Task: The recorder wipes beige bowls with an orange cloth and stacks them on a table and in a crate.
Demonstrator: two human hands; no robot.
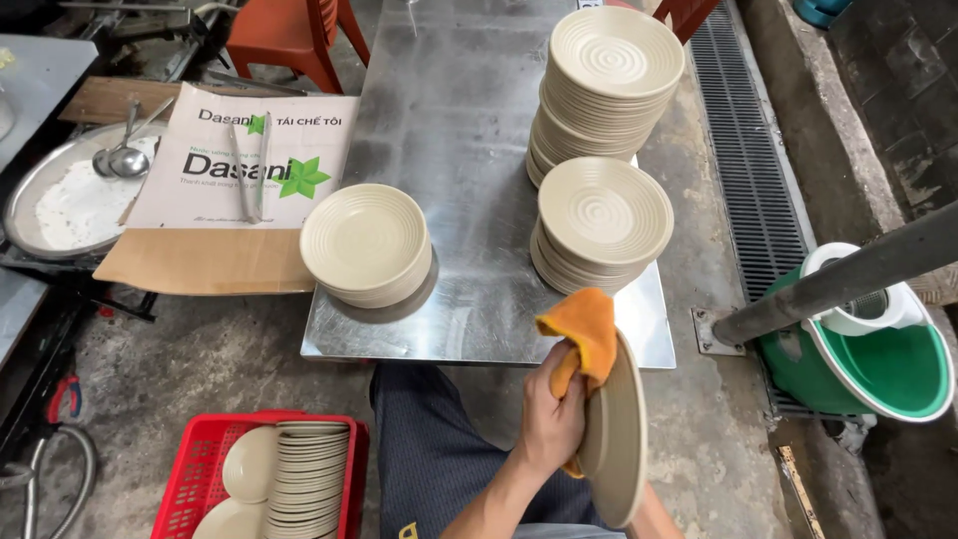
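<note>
Head view: left hand closed on an orange cloth, pressed to a beige plate held on edge just below the metal tabletop. Right hand hidden behind the plate; cannot tell its grip. Plate stacks on tabletop, more in a red crate.

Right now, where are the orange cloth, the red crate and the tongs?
orange cloth [582, 324], head view, its upper fold.
red crate [196, 469], head view, left wall.
tongs [251, 165], head view, mid-arms.
</note>
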